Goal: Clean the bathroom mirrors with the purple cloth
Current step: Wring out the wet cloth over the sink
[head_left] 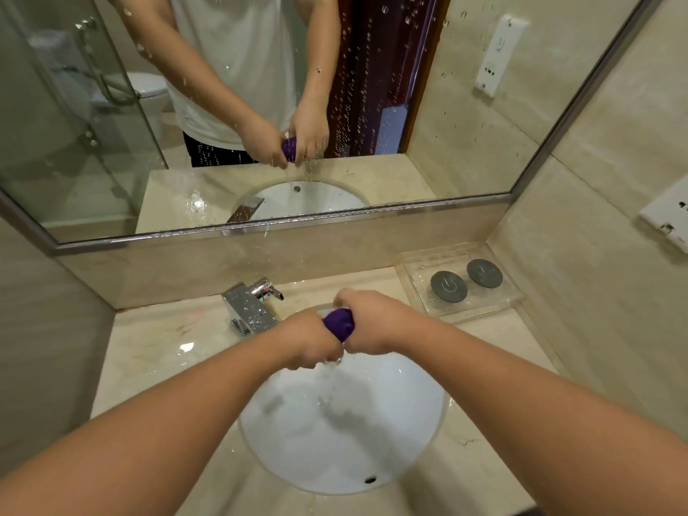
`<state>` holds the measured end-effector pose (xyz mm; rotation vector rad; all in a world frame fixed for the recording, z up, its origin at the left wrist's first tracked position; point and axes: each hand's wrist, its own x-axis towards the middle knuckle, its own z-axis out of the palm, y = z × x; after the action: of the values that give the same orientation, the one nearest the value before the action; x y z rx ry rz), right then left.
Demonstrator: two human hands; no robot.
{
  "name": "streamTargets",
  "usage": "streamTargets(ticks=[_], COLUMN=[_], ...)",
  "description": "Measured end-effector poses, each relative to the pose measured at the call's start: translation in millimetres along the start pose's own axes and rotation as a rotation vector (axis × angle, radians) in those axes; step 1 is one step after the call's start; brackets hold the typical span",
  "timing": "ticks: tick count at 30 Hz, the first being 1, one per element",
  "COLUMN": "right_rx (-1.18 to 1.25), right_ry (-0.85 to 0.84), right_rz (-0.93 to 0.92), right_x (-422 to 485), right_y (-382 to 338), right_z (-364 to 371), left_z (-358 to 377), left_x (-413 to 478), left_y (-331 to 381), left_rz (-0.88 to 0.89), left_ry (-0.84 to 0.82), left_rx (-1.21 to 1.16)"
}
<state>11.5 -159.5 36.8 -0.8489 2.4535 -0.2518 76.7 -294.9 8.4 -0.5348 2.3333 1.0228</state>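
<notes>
Cloth (338, 324), purple and wet, is bunched into a short, thick roll above the far half of the sink (372, 448). We see its long axis run roughly side to side, out of one fist and into the other. Both ends are hidden in the palms, and only a rumpled bulge shows between them. The left grip (311, 340) is clamped round the roll's left end and the right grip (372, 322) round its right end, knuckles up. Water drips from under them into the round white sink.

The mirror (465, 143) above has a metal frame, and its glass is beaded and streaked with droplets. The bench (149, 348) is glossy beige marble, wet near the tap (249, 310), a squared chrome block with a lever on top. At the back right a clear plastic tray (480, 303) holds two dark grey discs (448, 286) side by side. A white socket (666, 217) sits on the right wall.
</notes>
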Motion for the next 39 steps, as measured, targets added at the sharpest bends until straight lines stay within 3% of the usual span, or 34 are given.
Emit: streamTargets(ticks=[4, 6, 8, 10, 13, 17, 20, 22, 25, 28, 30, 32, 35, 39], right_rx=[-0.261, -0.432, -0.428, -0.415, -0.477, -0.523, -0.482, -0.437, -0.282, -0.191, -0.216, -0.292, -0.425, -0.576], right_ry=[0.415, 0.565, 0.709, 0.8, 0.667, 0.179, 0.082, 0.09, 0.206, 0.518, 0.693, 0.736, 0.616, 0.254], right_rz=[-0.472, -0.644, -0.739, -0.765, -0.637, -0.233, -0.109, -0.107, -0.167, -0.437, -0.633, -0.686, -0.545, -0.277], right_x=[-25.6, -30.9, -27.9, -23.2, -18.6, -11.5, -2.5, 1.1, -5.3, -16.2, -24.1, -26.8, -28.5, -21.4], right_y=[22.5, 23.1, 22.4, 23.0, 25.4, 12.6, 8.3, 11.3, 16.4, 27.3, 31.0, 32.9, 26.4, 14.2], right_z=[15.5, 22.4, 22.2, 13.4, 1.7, 3.0, 6.9, 9.8, 12.4, 15.7, 16.1, 15.9, 10.2, 3.6], left_z=[-19.3, -21.1, -17.9, -14.5, -11.5, 0.2, 12.6, 14.6, 3.3, -14.3, -18.3, -16.3, -11.9, -3.9], left_x=[-7.4, -11.4, -16.0, -17.2, -15.8, -8.8, -0.7, 3.7, 3.4, -4.0, -7.4, -10.9, -14.2, -11.2], left_y=[-9.5, -4.9, 5.8, 16.3, 28.2, 36.9, 37.4, 36.3, 34.0, 28.1, 23.6, 22.6, 26.6, 34.8], left_rz=[-0.253, -0.277, -0.26, -0.237, -0.229, -0.009, 0.16, 0.138, 0.057, -0.15, -0.195, -0.211, -0.223, -0.108], left_ry=[-0.497, -0.726, -0.914, -0.984, -0.804, -0.298, -0.091, -0.039, -0.16, -0.572, -0.785, -0.923, -0.898, -0.486], left_rx=[-0.503, -0.571, -0.6, -0.642, -0.52, 0.113, 0.567, 0.586, 0.166, -0.39, -0.536, -0.565, -0.486, -0.027])
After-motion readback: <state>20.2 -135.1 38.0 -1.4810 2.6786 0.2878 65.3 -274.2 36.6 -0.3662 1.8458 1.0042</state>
